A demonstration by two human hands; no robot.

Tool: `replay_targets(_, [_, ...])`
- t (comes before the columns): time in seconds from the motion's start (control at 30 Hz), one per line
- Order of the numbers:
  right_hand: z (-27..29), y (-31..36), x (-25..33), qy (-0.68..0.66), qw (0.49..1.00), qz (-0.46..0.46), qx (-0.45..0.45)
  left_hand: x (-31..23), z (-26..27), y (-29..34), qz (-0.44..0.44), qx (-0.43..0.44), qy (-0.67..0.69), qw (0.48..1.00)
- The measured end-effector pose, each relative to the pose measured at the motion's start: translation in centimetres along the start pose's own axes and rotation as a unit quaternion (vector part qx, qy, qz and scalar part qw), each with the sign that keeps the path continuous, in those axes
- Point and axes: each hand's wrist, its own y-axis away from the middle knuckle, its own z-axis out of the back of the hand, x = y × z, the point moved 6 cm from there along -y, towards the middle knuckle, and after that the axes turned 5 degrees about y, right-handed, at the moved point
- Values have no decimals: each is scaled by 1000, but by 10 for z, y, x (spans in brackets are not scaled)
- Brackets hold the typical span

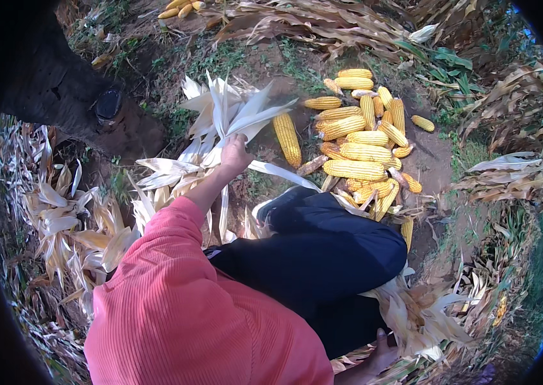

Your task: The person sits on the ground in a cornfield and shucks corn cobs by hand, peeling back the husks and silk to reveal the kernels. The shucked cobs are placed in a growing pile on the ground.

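Observation:
My left hand [236, 154] is closed on pale, dry corn husks [223, 119] that fan out beyond its fingers. Just right of it lies a bare yellow corn cob [287, 140], apart from the hand. Farther right is a heap of husked corn cobs [366, 153], mostly yellow, on the soil. Low in the view, beside my bent leg, my right hand [380, 354] shows its thumb, while its other fingers are mostly hidden. It is against a bunch of dry husks [422, 314]; whether a cob is inside cannot be seen.
A dark tree trunk [59, 83] stands at the upper left. Loose husks [53, 212] cover the ground on the left. Dry corn stalks [310, 25] lie along the far side, with more stalks [515, 173] at right. A few cobs [180, 8] lie at the top edge.

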Motion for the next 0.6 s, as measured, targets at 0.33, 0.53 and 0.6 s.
replay_targets(0.33, [53,16,-9,61,978,47,-196,130,-25,-18,225,121,-117,960])
replay_targets(0.53, [76,7,-14,-41,973,57,-222,122,-15,4,175,216,-266,923])
replay_targets(0.6, [84,2,-14,-67,970,58,-225,140,-26,10,183,218,-278,917])
